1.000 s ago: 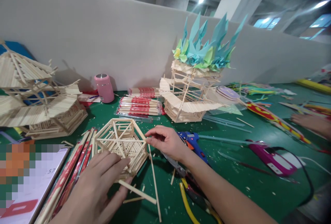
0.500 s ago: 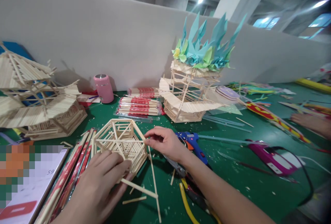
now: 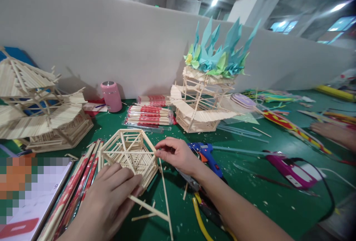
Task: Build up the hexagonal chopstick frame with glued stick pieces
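A many-sided frame of thin wooden sticks (image 3: 133,153) sits on the green table, with crossed sticks over its top. My left hand (image 3: 115,192) is closed round its near side; the thumb and palm are partly hidden. At the frame's right corner, my right hand (image 3: 174,153) pinches the end of a stick between thumb and fingers. Out from under my left hand juts a stick (image 3: 152,208), meeting a long stick (image 3: 164,192) that slants down from the right corner. A loose short stick (image 3: 141,217) lies below them.
A blue glue gun (image 3: 207,155) and yellow-handled pliers (image 3: 198,211) lie by my right arm. Packed chopsticks (image 3: 150,114), a pink flask (image 3: 111,96), a stick pavilion (image 3: 52,118) and a paper-topped one (image 3: 197,114) stand behind. Another person's hand (image 3: 333,133) rests at right.
Both hands keep their hold on the stick frame. The left hand and the jutting stick have shifted slightly downward; the view has moved a little.
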Demonstrator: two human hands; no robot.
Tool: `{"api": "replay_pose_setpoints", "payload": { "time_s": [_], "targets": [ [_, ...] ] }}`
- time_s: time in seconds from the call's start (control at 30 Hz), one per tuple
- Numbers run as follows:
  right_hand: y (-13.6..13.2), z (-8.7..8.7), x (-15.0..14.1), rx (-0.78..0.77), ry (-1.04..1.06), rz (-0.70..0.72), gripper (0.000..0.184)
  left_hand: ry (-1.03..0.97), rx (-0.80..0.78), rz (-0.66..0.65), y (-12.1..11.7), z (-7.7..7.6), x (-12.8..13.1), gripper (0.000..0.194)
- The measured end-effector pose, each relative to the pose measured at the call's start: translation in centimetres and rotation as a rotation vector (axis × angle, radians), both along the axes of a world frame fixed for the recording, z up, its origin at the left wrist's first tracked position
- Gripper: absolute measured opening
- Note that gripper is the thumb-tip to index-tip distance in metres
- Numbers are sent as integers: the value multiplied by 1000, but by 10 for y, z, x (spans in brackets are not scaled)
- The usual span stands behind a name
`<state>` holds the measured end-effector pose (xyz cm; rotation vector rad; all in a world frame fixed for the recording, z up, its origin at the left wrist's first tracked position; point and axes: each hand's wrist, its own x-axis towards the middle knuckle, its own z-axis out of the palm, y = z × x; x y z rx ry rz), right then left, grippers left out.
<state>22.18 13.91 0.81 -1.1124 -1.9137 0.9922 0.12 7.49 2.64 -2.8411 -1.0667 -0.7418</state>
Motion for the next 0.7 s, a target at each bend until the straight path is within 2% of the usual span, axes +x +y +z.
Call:
{"api": "replay_pose_setpoints", "payload": {
  "time_s": [0.3,0.47,0.7],
  "targets": [
    [-1,-3,-1,-28,38,-4,19,21,24,-12,0,-2,-1,20],
    [0,-6,4,-41,71,20,29,35,78,8,-2,-2,-1,17],
    [-3,-12,6,-66,88,36,20,28,117,8,-2,2,0,16]
  ]
}}
